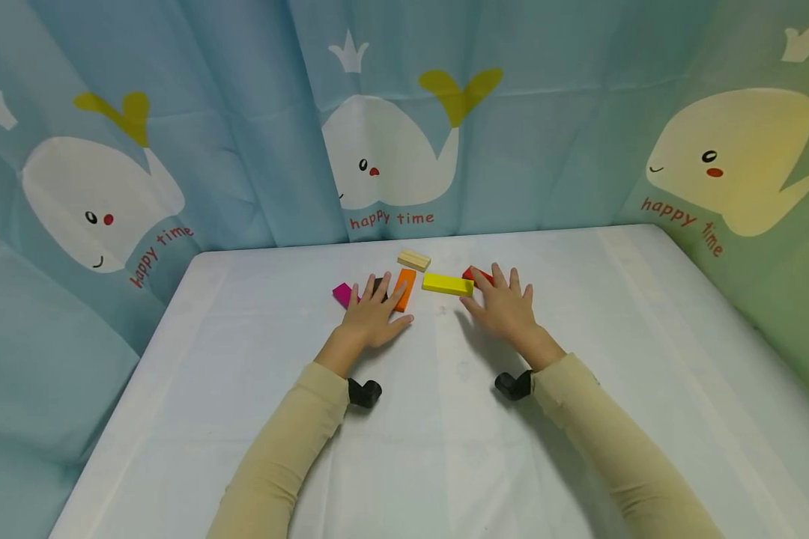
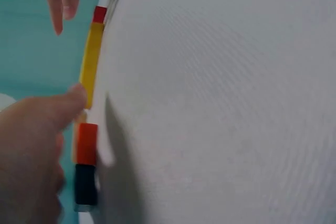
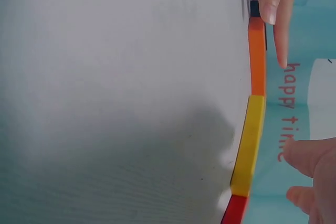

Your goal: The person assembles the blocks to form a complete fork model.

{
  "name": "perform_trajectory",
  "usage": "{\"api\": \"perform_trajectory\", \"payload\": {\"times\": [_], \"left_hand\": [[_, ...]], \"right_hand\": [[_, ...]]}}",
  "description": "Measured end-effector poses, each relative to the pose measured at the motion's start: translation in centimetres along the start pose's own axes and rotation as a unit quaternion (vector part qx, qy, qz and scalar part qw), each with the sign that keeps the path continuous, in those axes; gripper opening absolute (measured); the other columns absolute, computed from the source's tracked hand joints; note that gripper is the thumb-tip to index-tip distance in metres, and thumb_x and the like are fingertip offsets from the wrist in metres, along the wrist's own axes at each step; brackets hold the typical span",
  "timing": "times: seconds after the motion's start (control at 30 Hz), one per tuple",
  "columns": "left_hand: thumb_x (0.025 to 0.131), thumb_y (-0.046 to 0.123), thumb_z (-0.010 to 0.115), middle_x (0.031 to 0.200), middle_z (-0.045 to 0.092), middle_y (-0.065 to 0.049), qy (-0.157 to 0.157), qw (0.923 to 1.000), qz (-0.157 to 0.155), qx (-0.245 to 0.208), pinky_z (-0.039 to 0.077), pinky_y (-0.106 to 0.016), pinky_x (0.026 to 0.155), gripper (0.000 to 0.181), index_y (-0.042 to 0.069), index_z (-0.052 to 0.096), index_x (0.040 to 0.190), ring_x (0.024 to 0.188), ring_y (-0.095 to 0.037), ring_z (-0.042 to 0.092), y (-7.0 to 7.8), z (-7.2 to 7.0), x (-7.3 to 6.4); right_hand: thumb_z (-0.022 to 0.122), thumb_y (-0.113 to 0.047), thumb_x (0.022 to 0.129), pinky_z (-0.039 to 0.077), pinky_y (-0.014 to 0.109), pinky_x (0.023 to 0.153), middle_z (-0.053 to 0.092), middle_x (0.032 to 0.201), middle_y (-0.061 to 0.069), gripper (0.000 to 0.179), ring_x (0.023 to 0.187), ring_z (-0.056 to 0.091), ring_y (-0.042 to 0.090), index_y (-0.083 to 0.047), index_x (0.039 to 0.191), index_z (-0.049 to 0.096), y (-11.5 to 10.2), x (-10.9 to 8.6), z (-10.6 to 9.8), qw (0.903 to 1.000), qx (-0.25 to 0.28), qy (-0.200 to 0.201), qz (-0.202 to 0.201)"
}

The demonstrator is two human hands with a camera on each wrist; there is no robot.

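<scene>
Several coloured rectangular blocks lie on the white table toward its far side. My left hand, fingers spread, is over the black block, partly hiding it. Its fingers also overlap the magenta block and the orange block in the head view. My right hand is spread too, covering part of the red block, with its thumb near the end of the yellow block. A plain wooden block lies farthest back. In the wrist views both hands appear raised above the table surface, gripping nothing.
The white table ends at the back against a blue curtain printed with whales. A dark wrist device sticks out inward from the left sleeve and another from the right sleeve.
</scene>
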State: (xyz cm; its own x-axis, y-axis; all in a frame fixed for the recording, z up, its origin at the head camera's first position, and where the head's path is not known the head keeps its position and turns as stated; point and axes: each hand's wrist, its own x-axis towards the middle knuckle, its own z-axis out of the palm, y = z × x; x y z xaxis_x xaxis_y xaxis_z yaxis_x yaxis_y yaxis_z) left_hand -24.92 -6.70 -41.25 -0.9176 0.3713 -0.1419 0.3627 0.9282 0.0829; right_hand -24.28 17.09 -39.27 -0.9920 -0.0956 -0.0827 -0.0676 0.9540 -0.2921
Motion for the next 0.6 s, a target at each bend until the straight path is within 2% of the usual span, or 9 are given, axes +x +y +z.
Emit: {"api": "perform_trajectory", "payload": {"times": [0.17,0.33,0.43,0.6], "left_hand": [[0.090,0.063,0.029,0.153,0.003,-0.002,0.027,0.9988,0.026,0.030,-0.002,-0.051,0.108,0.073,0.024,0.010,0.149,0.139,-0.025,-0.001,-0.2,0.0,0.6],[0.089,0.064,0.031,0.154,0.002,-0.002,0.020,0.9982,0.051,0.022,-0.003,-0.046,0.109,0.077,0.021,0.009,0.149,0.139,-0.023,-0.002,-0.4,0.1,1.1],[0.088,0.063,0.034,0.154,0.002,-0.003,0.012,0.9975,0.069,0.004,-0.002,-0.041,0.110,0.080,0.017,0.010,0.149,0.139,-0.022,-0.002,-0.7,0.1,1.3],[0.088,0.057,0.044,0.154,0.004,-0.001,-0.006,0.9948,0.083,-0.058,0.008,-0.035,0.110,0.081,0.013,0.012,0.148,0.139,-0.018,0.003,-1.1,0.1,1.6]], "right_hand": [[0.052,-0.038,0.091,0.014,0.064,0.101,0.021,0.145,0.027,0.063,0.129,0.012,0.053,-0.013,0.145,0.029,0.6,0.5,-0.1,0.9992,-0.005,0.031,-0.022],[0.054,-0.033,0.091,0.020,0.061,0.100,0.025,0.143,0.028,0.061,0.128,0.018,0.051,-0.009,0.143,0.033,1.4,1.1,-0.1,0.9984,-0.005,0.047,-0.033],[0.055,-0.031,0.091,0.022,0.063,0.098,0.025,0.144,0.027,0.061,0.128,0.019,0.051,-0.009,0.143,0.033,1.7,1.3,0.0,0.9986,0.012,0.040,-0.031],[0.056,-0.024,0.090,0.028,0.061,0.097,0.029,0.142,0.027,0.058,0.125,0.028,0.047,-0.005,0.141,0.036,2.1,1.6,-0.1,0.9971,0.057,0.032,-0.040]]}}
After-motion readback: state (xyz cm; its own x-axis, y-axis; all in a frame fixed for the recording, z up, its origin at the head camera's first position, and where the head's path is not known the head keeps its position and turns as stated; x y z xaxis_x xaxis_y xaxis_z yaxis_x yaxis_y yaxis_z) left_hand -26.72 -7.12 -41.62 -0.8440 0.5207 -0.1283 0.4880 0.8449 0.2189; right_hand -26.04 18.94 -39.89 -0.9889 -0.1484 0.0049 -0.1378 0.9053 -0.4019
